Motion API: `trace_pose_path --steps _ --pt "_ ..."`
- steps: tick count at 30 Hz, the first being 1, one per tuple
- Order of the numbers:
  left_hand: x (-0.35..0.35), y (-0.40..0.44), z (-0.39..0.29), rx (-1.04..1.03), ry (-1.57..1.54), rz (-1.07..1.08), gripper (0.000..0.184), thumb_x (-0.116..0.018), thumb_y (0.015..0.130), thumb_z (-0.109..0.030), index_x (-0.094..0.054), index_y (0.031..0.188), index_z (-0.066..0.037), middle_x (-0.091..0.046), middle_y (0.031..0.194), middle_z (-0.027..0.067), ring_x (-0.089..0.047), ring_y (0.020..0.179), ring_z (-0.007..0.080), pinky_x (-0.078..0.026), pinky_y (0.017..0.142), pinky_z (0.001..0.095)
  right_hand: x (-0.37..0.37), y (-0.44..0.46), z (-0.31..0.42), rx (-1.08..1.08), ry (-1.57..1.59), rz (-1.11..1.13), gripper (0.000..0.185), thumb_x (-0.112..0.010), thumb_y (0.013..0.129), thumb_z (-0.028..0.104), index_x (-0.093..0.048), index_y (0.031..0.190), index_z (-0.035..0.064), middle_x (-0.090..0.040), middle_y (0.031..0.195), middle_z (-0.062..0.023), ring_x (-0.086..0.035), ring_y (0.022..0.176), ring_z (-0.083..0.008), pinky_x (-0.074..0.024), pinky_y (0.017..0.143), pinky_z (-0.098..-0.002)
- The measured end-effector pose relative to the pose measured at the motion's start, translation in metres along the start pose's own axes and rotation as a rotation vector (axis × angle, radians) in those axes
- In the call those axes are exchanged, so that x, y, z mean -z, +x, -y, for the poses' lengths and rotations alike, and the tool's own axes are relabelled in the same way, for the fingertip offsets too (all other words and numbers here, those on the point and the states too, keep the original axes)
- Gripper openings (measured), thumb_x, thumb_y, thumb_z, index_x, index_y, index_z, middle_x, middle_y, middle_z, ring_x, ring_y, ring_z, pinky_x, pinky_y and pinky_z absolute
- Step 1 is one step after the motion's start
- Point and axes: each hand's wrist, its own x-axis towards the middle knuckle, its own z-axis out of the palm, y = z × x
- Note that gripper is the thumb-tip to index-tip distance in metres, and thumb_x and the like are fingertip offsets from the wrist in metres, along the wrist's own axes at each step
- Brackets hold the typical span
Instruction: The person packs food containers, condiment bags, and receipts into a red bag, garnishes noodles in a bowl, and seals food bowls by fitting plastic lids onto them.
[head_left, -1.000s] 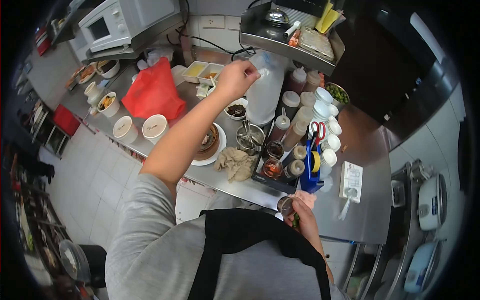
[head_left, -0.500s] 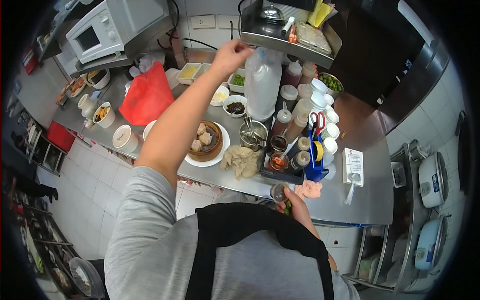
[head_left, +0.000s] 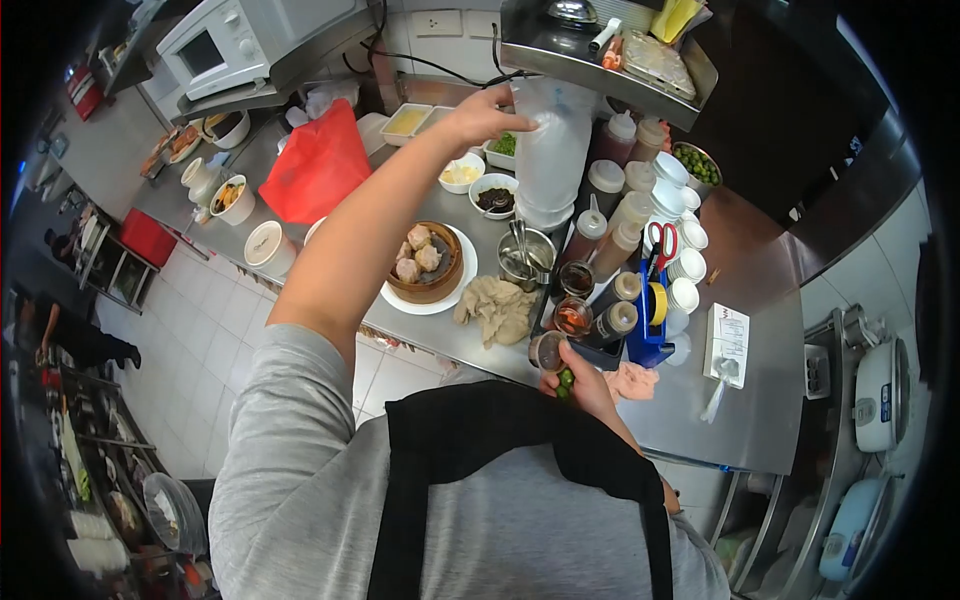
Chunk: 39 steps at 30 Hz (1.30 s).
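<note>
The left hand (head_left: 488, 117) is at a plastic bag (head_left: 553, 160) — grip unclear — right hand (head_left: 592, 387) clamped on a cup (head_left: 546, 350).

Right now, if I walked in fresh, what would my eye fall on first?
Probably the bright red bag at the upper left of the view. Next, the dumplings in a round steamer on a white plate, near the middle. Then the left hand, by a translucent plastic bag at upper centre, and the right hand, holding a small cup and green fruits by the black apron.
</note>
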Motion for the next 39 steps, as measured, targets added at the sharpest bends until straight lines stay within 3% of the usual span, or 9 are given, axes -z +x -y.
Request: trace_pose_path --steps 1,6,11,16,21,29,31,35,39 --pt "-0.004 0.003 -0.005 0.015 0.061 -0.054 0.027 -0.06 0.083 -0.02 -0.058 0.105 -0.004 -0.062 0.101 0.0096 -0.052 0.075 0.0162 -0.046 0.071 0.0322 0.0 0.001 0.002 0.002 -0.016 0.005 0.031 -0.041 0.097 0.037 -0.048 0.096 0.0076 -0.045 0.065 -0.0027 -0.044 0.057 -0.0143 -0.0366 0.054 -0.0253" --pt "0.02 0.034 -0.019 -0.045 -0.737 -0.507 0.012 -0.051 0.09 -0.013 -0.057 0.094 -0.004 -0.059 0.086 0.005 -0.056 0.075 0.0164 -0.048 0.062 0.0285 0.002 0.004 0.001 0.022 0.012 0.04 0.032 -0.039 0.098 0.036 -0.049 0.099 0.0064 -0.047 0.067 -0.0035 -0.046 0.058 -0.0138 -0.0379 0.056 -0.0256" --pt "0.009 0.015 -0.023 0.051 -0.463 -0.297 0.01 -0.051 0.088 -0.013 -0.057 0.085 -0.006 -0.057 0.082 0.0046 -0.055 0.072 0.0164 -0.049 0.062 0.029 0.016 0.01 -0.006 0.049 -0.02 0.071 0.035 -0.038 0.098 0.037 -0.051 0.104 0.0053 -0.054 0.075 -0.0057 -0.049 0.061 -0.0138 -0.039 0.057 -0.0253" --pt "0.087 0.055 0.028 -0.116 -0.589 -0.776 0.018 -0.045 0.088 -0.015 -0.056 0.087 -0.001 -0.057 0.072 0.0106 -0.056 0.064 0.0185 -0.047 0.056 0.0336 -0.004 0.009 0.009 0.029 -0.106 0.091 0.038 -0.038 0.097 0.038 -0.052 0.106 0.0041 -0.058 0.085 -0.0087 -0.049 0.064 -0.0143 -0.0391 0.057 -0.0258" --pt "0.142 -0.002 0.111 0.218 0.541 -0.734 0.035 -0.05 0.085 -0.025 -0.059 0.104 0.003 -0.063 0.098 0.0247 -0.062 0.092 0.0365 -0.048 0.081 0.0425 -0.02 0.02 0.009 0.026 0.005 0.126 0.028 -0.042 0.097 0.028 -0.05 0.108 0.0042 -0.056 0.084 -0.0073 -0.05 0.064 -0.0138 -0.0383 0.054 -0.0253" --pt "0.156 -0.051 0.218 0.576 0.675 -0.596 0.055 -0.054 0.084 -0.03 -0.037 0.13 -0.007 -0.054 0.117 0.0248 -0.054 0.108 0.0398 -0.044 0.09 0.0465 -0.057 0.066 -0.013 0.032 0.239 -0.065 0.018 -0.049 0.094 0.025 -0.05 0.101 0.009 -0.054 0.084 -0.0036 -0.05 0.064 -0.0144 -0.0384 0.054 -0.0272" --pt "0.143 -0.076 0.173 0.195 0.891 -0.756 0.056 -0.064 0.078 -0.034 -0.044 0.123 -0.007 -0.047 0.122 0.0221 -0.046 0.114 0.0391 -0.042 0.09 0.0474 -0.083 0.081 -0.018 0.049 0.185 -0.165 0.018 -0.05 0.094 0.027 -0.049 0.101 0.0108 -0.052 0.081 -0.0023 -0.048 0.06 -0.0139 -0.037 0.052 -0.0263" --pt "0.13 -0.142 0.16 -0.414 0.987 -0.002 0.053 -0.076 0.064 -0.035 -0.055 0.109 -0.016 -0.04 0.127 0.0182 -0.037 0.12 0.0364 -0.036 0.092 0.049 -0.117 0.125 -0.032 0.049 0.106 -0.246 0.018 -0.052 0.093 0.029 -0.048 0.098 0.0116 -0.046 0.074 -0.0018 -0.045 0.056 -0.013 -0.0352 0.049 -0.0267" --pt "0.131 -0.124 0.201 -0.414 0.944 0.069 0.033 -0.068 0.074 -0.023 -0.059 0.104 -0.012 -0.042 0.128 0.0169 -0.043 0.115 0.0363 -0.041 0.091 0.0449 -0.156 0.181 -0.03 0.107 0.061 -0.252 0.02 -0.054 0.091 0.031 -0.051 0.092 0.011 -0.048 0.07 -0.003 -0.045 0.058 -0.014 -0.0341 0.05 -0.0267"
